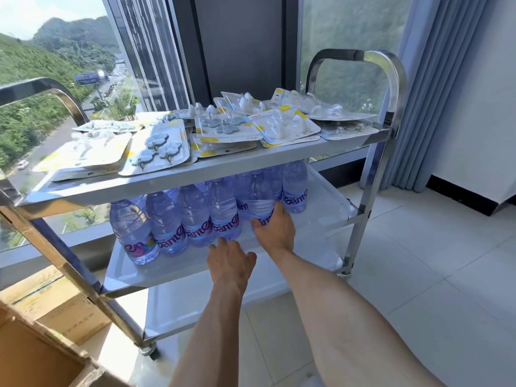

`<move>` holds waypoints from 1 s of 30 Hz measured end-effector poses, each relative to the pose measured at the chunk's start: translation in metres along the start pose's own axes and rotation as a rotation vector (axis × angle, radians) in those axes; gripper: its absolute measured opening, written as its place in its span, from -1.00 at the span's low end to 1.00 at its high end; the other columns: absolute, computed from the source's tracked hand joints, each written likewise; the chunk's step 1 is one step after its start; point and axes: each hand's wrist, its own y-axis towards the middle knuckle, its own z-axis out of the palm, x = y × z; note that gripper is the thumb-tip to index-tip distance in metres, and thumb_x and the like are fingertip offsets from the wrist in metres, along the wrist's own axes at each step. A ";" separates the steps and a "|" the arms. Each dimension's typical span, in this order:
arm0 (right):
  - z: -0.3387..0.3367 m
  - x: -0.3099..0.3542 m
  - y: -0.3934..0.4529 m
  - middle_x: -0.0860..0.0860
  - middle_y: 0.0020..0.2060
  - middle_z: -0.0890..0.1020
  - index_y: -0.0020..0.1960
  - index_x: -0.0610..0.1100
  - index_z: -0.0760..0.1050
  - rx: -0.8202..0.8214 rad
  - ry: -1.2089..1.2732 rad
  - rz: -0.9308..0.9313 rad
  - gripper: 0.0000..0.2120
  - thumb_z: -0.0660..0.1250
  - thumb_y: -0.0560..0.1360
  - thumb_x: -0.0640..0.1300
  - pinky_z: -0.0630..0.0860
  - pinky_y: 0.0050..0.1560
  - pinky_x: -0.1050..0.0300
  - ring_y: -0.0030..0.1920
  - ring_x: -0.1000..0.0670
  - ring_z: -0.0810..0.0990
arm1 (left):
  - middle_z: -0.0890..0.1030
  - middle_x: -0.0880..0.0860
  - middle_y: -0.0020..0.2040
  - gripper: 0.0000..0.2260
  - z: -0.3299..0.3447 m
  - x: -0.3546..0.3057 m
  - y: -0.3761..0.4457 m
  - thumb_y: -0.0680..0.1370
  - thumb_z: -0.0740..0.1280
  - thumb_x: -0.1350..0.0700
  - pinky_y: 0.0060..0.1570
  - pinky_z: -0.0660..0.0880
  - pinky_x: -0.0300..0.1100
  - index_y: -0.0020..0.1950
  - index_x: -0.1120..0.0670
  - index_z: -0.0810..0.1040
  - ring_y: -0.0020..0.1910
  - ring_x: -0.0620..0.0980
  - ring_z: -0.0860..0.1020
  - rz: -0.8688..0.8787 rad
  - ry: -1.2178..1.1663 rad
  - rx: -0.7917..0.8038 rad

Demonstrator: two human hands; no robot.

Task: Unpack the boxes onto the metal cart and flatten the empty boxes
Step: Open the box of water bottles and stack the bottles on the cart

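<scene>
Metal cart: right hand grips a water bottle on the middle shelf. Left hand hovers nearby, fingers relaxed, holding nothing.

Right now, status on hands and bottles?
Right hand grips a water bottle on the cart's middle shelf. Left hand open, near the front row. Top shelf overhangs the bottles.

The metal cart carries blister packs of hooks across its top shelf. Water bottles stand on the middle shelf, crowded toward 10 o'clock. Cardboard boxes sit on the floor at 8 o'clock.
</scene>
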 end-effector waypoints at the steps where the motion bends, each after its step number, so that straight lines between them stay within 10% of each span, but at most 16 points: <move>1: -0.001 -0.003 0.001 -0.12 0.18 0.55 0.33 -0.14 0.36 -0.054 -0.001 0.042 -0.40 0.47 0.39 0.05 0.51 0.13 -0.05 0.18 -0.16 0.52 | 0.52 0.09 0.18 -0.62 0.000 0.001 0.001 0.49 0.29 -0.11 0.07 0.45 -0.05 0.13 0.14 0.59 0.15 0.15 0.46 -0.001 -0.005 -0.001; 7: -0.019 -0.019 0.018 -0.21 0.23 0.48 0.43 -0.23 0.25 -0.275 0.027 0.242 -0.28 0.48 0.41 -0.02 0.43 0.19 -0.09 0.23 -0.24 0.47 | 0.54 0.10 0.14 -0.63 0.001 0.001 0.004 0.48 0.29 -0.09 0.08 0.44 -0.04 0.12 0.15 0.59 0.13 0.16 0.46 0.013 -0.028 -0.018; 24: -0.026 -0.040 0.044 -0.16 0.25 0.46 0.49 -0.11 0.19 -0.049 -0.008 0.234 -0.15 0.54 0.33 -0.02 0.43 0.24 -0.05 0.26 -0.18 0.44 | 0.62 0.11 0.00 -0.72 0.005 0.008 0.009 0.48 0.27 -0.04 0.01 0.53 -0.02 -0.08 0.16 0.59 0.01 0.16 0.54 -0.074 -0.164 -0.085; 30: -0.036 -0.036 0.035 -0.15 0.02 0.55 0.14 -0.20 0.41 -0.196 0.033 0.154 -0.59 0.42 0.33 -0.17 0.51 0.05 -0.11 0.05 -0.18 0.53 | 0.62 0.15 0.07 -0.69 -0.005 0.004 0.032 0.49 0.38 0.00 0.02 0.50 -0.02 0.14 0.15 0.50 0.04 0.20 0.58 -0.218 -0.493 -0.192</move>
